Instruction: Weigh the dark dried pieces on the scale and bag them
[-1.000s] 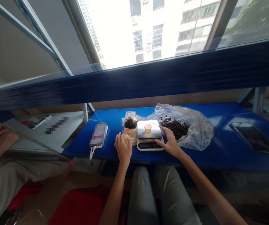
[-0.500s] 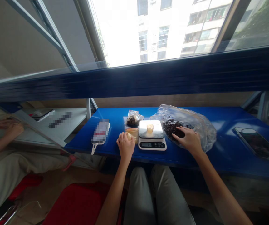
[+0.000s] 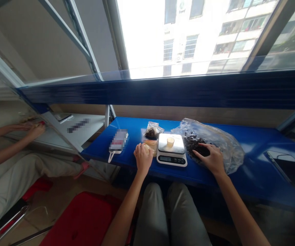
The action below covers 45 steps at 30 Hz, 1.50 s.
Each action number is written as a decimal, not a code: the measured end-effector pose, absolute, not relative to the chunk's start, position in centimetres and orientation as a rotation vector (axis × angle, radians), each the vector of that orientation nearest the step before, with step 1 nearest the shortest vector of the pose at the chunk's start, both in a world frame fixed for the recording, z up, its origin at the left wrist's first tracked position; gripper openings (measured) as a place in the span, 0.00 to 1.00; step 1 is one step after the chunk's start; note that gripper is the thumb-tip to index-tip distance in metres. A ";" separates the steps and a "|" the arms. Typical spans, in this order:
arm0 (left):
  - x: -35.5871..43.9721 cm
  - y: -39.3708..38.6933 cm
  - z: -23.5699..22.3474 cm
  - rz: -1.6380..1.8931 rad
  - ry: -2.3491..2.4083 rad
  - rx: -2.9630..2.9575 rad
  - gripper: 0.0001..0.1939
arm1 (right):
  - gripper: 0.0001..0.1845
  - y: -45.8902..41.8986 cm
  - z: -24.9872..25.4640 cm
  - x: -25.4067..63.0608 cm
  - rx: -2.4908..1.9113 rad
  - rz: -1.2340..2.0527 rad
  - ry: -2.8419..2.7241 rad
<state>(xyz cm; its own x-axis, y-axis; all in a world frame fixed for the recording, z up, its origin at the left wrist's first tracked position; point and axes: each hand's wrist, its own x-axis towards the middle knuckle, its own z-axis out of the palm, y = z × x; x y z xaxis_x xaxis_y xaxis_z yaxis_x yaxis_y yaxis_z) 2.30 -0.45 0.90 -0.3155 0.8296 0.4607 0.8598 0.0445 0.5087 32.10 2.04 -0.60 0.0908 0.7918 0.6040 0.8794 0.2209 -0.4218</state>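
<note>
My left hand [image 3: 143, 158] is curled round a small pale thing [image 3: 146, 148], mostly hidden by the fingers, at the near edge of a flat yellowish packet [image 3: 153, 145]. Beside it a white digital scale [image 3: 172, 160] carries a small translucent yellowish cup [image 3: 170, 142] on its plate. On the scale's right, dark brown dried pieces [image 3: 192, 140] lie in a heap on a clear plastic bag [image 3: 229, 150]. My right hand [image 3: 213, 158] rests at the near right side of this heap, thumb and fingers apart, fingertips among the pieces.
Behind the packet sits a small clear bag of dark bits [image 3: 152, 132]. A blurred-out device with a white strap [image 3: 118, 141] lies left, a phone [image 3: 291, 169] right. A blue beam [image 3: 163, 92] crosses above the blue table [image 3: 132, 128]. Another person's hands [image 3: 36, 130] are at far left.
The view has shifted, so the table things appear farther right. My right hand's fingers have changed position slightly at the heap. My left hand keeps its hold. The other person's hands have risen slightly.
</note>
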 end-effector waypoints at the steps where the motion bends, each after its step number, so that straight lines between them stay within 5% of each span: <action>1: 2.1 -0.6 0.9 -1.226 -2.212 -1.796 0.16 | 0.29 2.1 -0.7 32.2 -1.563 -0.122 -1.696; 6: 0.9 -2.6 0.0 -1.475 -2.044 -1.723 0.09 | 0.29 2.5 -1.1 32.4 -1.543 -0.089 -1.700; 20: 0.5 -2.9 1.7 -0.887 -2.145 -1.961 0.04 | 0.29 2.6 -1.3 32.4 -1.542 -0.137 -1.684; 35: -2.4 5.6 2.0 -0.714 -2.555 -1.831 0.18 | 0.20 2.2 -0.7 32.6 -1.443 -0.139 -1.610; 45: -2.3 6.9 2.4 -0.492 -2.536 -1.903 0.22 | 0.26 2.1 -0.6 32.8 -1.531 -0.245 -1.616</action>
